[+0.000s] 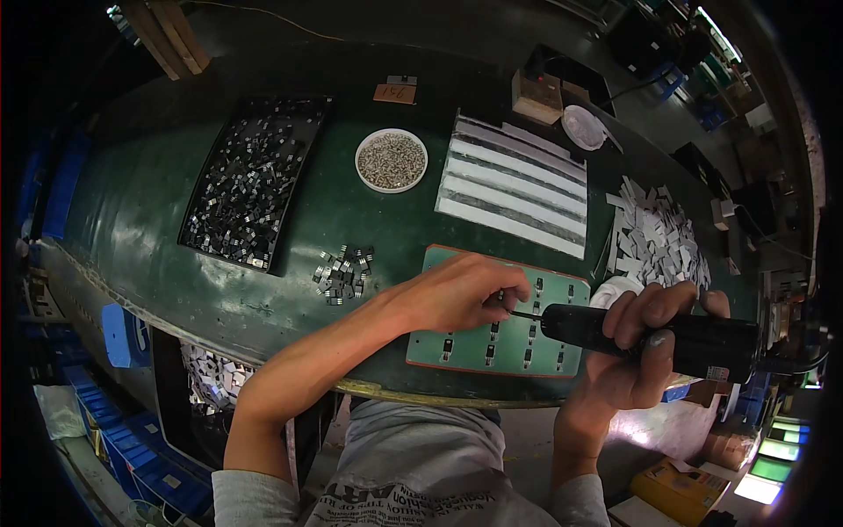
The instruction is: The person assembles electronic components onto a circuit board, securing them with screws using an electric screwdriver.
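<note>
My right hand (645, 338) is wrapped round a black electric screwdriver (571, 325), which lies nearly level with its thin bit pointing left. My left hand (465, 294) is closed in a pinch at the tip of the bit; what is between the fingertips is too small to make out. Both are over a green board (425, 350) with a brown edge, set with rows of small black electronic components (490, 354) with metal legs. My left hand and forearm hide part of the board.
Left of the board lies a small pile of black components (343, 274). Beyond are a black tray (290, 189) full of more, a white bowl of small metal screws (392, 161), and a sheet with white strips (518, 180). At the right are heaped grey-white pieces (654, 237) and a cardboard box (536, 97).
</note>
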A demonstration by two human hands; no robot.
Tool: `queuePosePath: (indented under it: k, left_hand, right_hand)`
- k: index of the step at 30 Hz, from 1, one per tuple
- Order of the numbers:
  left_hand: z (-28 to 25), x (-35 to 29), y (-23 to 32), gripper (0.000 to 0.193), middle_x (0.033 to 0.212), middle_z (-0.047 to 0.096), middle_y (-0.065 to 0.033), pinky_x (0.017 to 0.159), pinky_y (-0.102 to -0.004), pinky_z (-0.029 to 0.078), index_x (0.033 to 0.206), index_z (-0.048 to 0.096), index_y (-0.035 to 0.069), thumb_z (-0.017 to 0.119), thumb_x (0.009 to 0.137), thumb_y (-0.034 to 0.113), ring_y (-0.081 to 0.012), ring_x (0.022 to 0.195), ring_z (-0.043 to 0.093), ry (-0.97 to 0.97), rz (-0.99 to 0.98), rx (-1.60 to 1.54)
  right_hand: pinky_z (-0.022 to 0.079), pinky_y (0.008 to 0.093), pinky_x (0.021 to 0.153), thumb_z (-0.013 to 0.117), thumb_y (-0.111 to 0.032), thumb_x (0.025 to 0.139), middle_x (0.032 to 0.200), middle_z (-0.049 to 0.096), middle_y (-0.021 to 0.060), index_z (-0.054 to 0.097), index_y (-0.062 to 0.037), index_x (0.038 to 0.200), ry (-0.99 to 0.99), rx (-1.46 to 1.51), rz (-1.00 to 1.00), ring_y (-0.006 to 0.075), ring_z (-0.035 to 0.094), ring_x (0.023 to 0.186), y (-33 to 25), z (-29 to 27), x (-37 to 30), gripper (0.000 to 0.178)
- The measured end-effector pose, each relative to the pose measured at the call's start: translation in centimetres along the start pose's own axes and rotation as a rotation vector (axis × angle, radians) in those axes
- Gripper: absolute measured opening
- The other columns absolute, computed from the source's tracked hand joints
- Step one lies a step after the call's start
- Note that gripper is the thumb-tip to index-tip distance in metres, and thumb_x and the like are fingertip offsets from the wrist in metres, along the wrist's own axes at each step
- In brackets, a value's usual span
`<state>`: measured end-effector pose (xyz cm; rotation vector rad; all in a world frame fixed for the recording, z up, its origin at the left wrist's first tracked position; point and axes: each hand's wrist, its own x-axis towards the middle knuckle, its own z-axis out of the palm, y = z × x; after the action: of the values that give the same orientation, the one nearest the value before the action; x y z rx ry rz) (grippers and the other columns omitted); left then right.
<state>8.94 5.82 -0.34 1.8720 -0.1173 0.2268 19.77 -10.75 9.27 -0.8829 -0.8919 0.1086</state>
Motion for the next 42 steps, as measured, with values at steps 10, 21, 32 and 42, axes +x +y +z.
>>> queuePosePath:
  k: [10,21,32,42]
  left_hand:
    - [0.4,0.1,-0.1,0.042,0.095,0.073,-0.01,0.069,-0.0342,0.056,0.122,0.064,0.004,0.076,0.083,-0.004,-0.0216,0.081,0.07,0.022,-0.025,-0.014]
    - [0.2,0.1,-0.1,0.036,0.09,0.074,-0.0112,0.077,-0.0331,0.06,0.12,0.066,0.0,0.076,0.085,-0.003,-0.0221,0.084,0.075,0.174,-0.107,-0.036]
    - [0.3,0.1,0.0,0.031,0.089,0.074,-0.0101,0.068,-0.0288,0.056,0.114,0.069,-0.001,0.07,0.084,-0.005,-0.0163,0.079,0.072,0.169,-0.116,-0.012]
    - [0.5,0.2,-0.2,0.026,0.096,0.07,-0.0139,0.069,-0.0364,0.055,0.11,0.07,-0.001,0.073,0.085,0.0,-0.029,0.085,0.071,0.137,-0.016,0.078]
  right_hand:
    - [0.052,0.0303,0.052,0.065,-0.009,0.09,0.093,0.057,0.0127,0.037,-0.01,0.143,0.005,0.012,0.002,0.0147,0.055,0.061,0.0,-1.0,0.3,0.06]
    - [0.054,0.0328,0.062,0.064,0.006,0.087,0.095,0.062,0.0184,0.041,-0.0021,0.137,0.117,-0.08,0.062,0.0175,0.058,0.066,3.6,-2.9,3.3,0.055]
    - [0.054,0.0308,0.06,0.064,0.01,0.084,0.091,0.061,0.0154,0.044,-0.0028,0.134,0.092,-0.095,0.099,0.016,0.058,0.065,3.7,-1.9,3.5,0.055]
    - [0.054,0.0309,0.061,0.065,0.01,0.084,0.089,0.062,0.0124,0.046,-0.0019,0.131,0.031,-0.102,0.164,0.0151,0.058,0.062,4.4,-1.7,3.6,0.052]
